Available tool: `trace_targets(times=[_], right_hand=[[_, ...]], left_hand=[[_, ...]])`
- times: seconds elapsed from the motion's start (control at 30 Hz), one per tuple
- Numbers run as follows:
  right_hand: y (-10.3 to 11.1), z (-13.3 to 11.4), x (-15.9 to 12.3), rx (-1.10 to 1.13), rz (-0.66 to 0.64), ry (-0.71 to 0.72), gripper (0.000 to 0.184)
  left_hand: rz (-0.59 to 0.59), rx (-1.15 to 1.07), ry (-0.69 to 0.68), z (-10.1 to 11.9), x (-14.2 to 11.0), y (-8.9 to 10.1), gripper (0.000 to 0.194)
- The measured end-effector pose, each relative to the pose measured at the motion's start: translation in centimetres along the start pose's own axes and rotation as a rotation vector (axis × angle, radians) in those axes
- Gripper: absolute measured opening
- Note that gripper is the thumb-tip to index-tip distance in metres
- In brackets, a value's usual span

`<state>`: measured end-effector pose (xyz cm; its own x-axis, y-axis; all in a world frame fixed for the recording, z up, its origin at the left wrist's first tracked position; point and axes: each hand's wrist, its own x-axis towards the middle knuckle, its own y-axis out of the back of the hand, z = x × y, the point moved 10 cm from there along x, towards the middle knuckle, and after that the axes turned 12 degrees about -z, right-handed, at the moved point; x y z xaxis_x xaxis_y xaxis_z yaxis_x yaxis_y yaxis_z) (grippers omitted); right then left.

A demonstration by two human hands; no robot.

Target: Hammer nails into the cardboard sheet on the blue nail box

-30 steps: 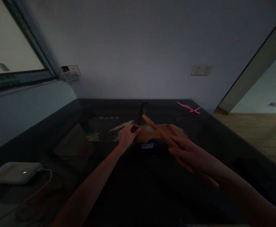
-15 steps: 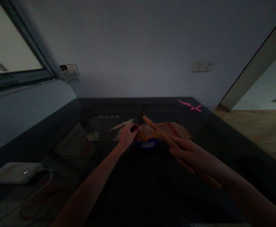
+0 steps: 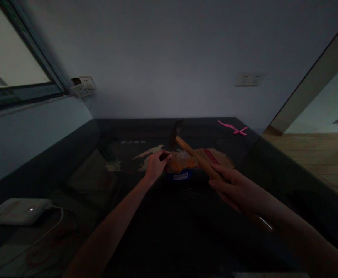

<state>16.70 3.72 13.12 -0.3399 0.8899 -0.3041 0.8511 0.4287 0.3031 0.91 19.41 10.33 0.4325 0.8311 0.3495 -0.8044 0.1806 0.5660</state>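
Note:
My right hand (image 3: 232, 187) grips a hammer (image 3: 196, 157) by its wooden handle. The dark head points away from me, slightly raised above the table. My left hand (image 3: 156, 166) has thumb and forefinger pinched together at the left end of a brown speckled piece (image 3: 179, 162) with a ragged edge. What lies between those fingertips is too small and dark to make out. A blue item with a white label (image 3: 180, 176) shows under the brown piece. A second brown speckled piece with a red band (image 3: 215, 156) lies to its right, partly behind the handle.
A dark glossy tabletop (image 3: 157, 224) meets the wall. A pink ribbon (image 3: 234, 128) lies at the far right. At the near left are a white power bank-like device (image 3: 20, 211) and its cable (image 3: 61, 216). Sockets (image 3: 248, 79) are on the wall.
The hammer's head has risen away from the tabletop and tilted up, with my right hand nearly in place. My left hand keeps its pinch at the brown piece.

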Motion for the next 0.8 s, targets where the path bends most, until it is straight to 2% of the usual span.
trace_targets(times=[0.17,0.37,0.53,0.67,0.8], right_hand=[[-0.57,0.37,0.14,-0.001,-0.049,-0.022,0.029],[-0.3,0.15,0.0,-0.009,-0.019,-0.003,0.036],[-0.79,0.23,0.2,-0.008,-0.052,-0.007,0.027],[-0.52,-0.1,-0.02,0.004,-0.019,0.005,0.029],[-0.65,0.11,0.1,-0.006,-0.04,-0.012,0.029]], left_hand=[[-0.008,0.037,-0.002,0.0,0.05,-0.11,0.01],[0.008,-0.017,-0.02,-0.16,0.07,-0.1,0.011],[-0.002,0.053,0.011,-0.13,0.12,-0.16,0.011],[0.007,0.017,-0.018,0.03,0.06,-0.12,0.011],[0.014,0.038,-0.015,0.07,0.04,-0.09,0.012]])
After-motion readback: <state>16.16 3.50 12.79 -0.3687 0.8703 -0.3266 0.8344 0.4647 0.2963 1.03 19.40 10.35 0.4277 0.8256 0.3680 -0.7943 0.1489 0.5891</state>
